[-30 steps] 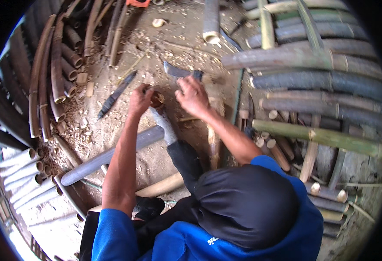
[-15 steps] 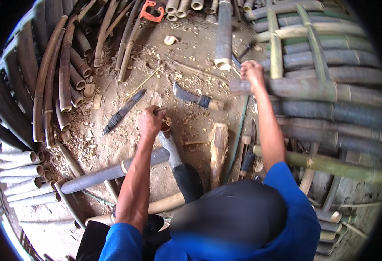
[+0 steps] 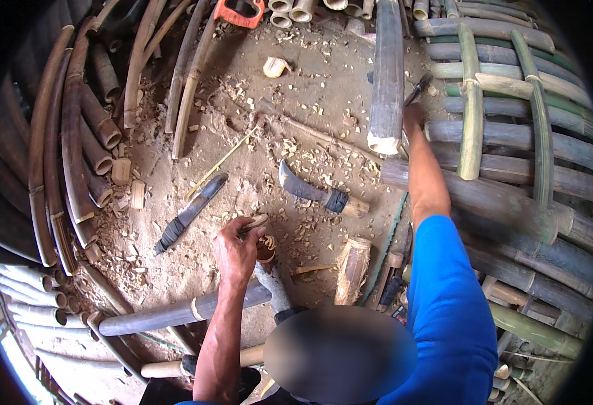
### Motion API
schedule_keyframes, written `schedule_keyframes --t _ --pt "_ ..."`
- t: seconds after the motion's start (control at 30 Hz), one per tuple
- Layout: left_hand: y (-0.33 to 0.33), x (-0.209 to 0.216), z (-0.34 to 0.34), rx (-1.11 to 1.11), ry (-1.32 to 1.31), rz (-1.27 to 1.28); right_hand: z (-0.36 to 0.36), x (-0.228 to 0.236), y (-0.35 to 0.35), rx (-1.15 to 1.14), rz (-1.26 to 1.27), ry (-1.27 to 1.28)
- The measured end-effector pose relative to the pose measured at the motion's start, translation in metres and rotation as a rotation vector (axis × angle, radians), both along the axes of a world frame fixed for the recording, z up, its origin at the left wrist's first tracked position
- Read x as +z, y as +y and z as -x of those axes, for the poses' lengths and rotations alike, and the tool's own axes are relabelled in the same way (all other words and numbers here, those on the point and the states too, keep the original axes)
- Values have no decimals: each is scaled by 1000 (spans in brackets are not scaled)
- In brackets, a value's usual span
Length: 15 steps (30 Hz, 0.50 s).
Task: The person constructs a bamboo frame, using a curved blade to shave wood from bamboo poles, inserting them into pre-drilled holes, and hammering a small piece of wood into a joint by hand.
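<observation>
My left hand (image 3: pixel 236 248) is closed around a small thin piece of wood (image 3: pixel 256 221) that pokes out past the fingers. Just beside it stands a short grey post (image 3: pixel 273 290) with a hollow brown top. My right arm stretches forward, and my right hand (image 3: pixel 412 116) is closed at a dark-handled knife (image 3: pixel 418 87); the fingers are partly hidden. Left of that hand lies a thick dark bamboo pole (image 3: pixel 387 88) with a pale cut end. On the ground between my hands rest a curved billhook (image 3: pixel 303 185) and a straight knife (image 3: pixel 192 214) with a wrapped handle.
A bamboo lattice (image 3: pixel 512 128) fills the right side. Curved bamboo strips (image 3: pixel 74 135) lean at the left, above stacked tubes (image 3: pixel 33 297). An orange saw handle (image 3: pixel 239 13) shows at the far edge. Shavings cover the ground, and a frayed bamboo stub (image 3: pixel 354 270) stands near me.
My right hand has moved forward, from above the dark bamboo beam to the knife beside the lattice. My left hand still grips the small wood piece. The whole view has shifted.
</observation>
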<state>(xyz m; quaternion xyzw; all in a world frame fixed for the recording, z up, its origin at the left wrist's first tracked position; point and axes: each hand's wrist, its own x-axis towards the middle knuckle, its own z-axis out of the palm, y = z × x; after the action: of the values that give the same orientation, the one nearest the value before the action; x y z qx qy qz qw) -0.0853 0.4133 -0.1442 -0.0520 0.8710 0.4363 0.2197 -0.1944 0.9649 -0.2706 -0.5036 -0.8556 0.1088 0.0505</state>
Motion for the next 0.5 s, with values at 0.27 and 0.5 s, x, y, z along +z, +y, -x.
schedule_keyframes --t 0.27,0.5 --pt "15 7 4 -78 73 37 -20 7 53 71 -41 17" --pt "15 7 10 -70 51 68 -7 27 31 -16 -43 83"
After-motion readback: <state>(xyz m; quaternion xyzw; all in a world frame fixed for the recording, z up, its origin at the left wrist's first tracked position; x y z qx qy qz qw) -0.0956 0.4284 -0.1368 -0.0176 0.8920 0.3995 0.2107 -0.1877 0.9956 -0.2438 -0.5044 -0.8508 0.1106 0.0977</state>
